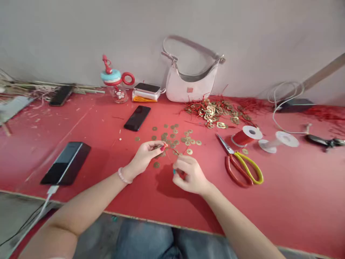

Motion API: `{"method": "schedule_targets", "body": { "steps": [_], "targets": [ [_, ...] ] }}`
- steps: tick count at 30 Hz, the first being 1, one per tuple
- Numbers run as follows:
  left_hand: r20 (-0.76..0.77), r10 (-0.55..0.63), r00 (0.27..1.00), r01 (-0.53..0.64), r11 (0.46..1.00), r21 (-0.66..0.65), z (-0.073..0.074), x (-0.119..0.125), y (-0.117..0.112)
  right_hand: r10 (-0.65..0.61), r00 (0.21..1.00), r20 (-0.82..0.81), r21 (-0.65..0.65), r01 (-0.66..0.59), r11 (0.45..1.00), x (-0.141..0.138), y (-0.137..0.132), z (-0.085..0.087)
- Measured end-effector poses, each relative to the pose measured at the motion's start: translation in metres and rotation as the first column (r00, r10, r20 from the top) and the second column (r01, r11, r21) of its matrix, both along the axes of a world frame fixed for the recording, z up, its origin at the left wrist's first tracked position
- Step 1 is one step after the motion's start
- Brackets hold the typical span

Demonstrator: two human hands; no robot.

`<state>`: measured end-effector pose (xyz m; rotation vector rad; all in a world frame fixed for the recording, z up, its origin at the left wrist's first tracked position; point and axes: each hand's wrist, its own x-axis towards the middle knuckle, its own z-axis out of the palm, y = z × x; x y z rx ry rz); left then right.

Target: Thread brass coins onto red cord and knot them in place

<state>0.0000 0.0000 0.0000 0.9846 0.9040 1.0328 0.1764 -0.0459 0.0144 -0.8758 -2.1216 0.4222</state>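
Note:
My left hand [142,157], wearing a pale bead bracelet [124,176], pinches a red thread [174,149] between thumb and fingertips; whether a coin is in the pinch too I cannot make out. To its right, my right hand [192,175] is curled closed, its fingers drawn together on the thread's other end. The thread stretches thinly across the gap between both hands. Around and beyond the fingertips lie several loose brass-coloured holed coins [189,151]. Scissors [229,149] with one red and one yellow handle rest to the right of my right hand.
A pile of coins tied with red thread [212,111] lies before a white handbag [188,84]. Right are a red thread spool [244,137] and a white spool [286,139]. Phones [137,118], a cup [118,93] and a black device [67,163] with a white cable occupy the left.

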Motion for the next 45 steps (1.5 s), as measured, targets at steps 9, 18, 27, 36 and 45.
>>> {"method": "schedule_targets", "body": {
  "steps": [9, 18, 27, 36, 45],
  "targets": [
    [-0.002, 0.006, 1.0, -0.006, 0.999, -0.036, 0.01, 0.0, -0.002, 0.019, 0.998, 0.063, -0.037, -0.017, 0.999, 0.002, 0.0, 0.0],
    [-0.134, -0.102, 0.986, 0.113, 0.991, 0.075, 0.01, -0.004, -0.002, 0.006, 0.999, 0.036, -0.051, -0.004, 0.999, 0.003, 0.0, 0.001],
    [-0.224, -0.279, 0.934, 0.306, 0.947, 0.096, 0.018, -0.001, -0.007, -0.17, 0.982, -0.08, -0.002, 0.171, 0.985, 0.005, 0.008, -0.004],
    [-0.24, -0.276, 0.931, 0.308, 0.946, 0.104, 0.022, 0.0, -0.009, -0.207, 0.969, -0.137, -0.05, 0.202, 0.978, 0.003, 0.007, -0.004],
    [-0.388, -0.269, 0.881, 0.365, 0.909, 0.201, 0.014, -0.001, -0.006, -0.234, 0.96, -0.153, -0.095, 0.222, 0.97, 0.003, 0.006, 0.0]
  ]
}}
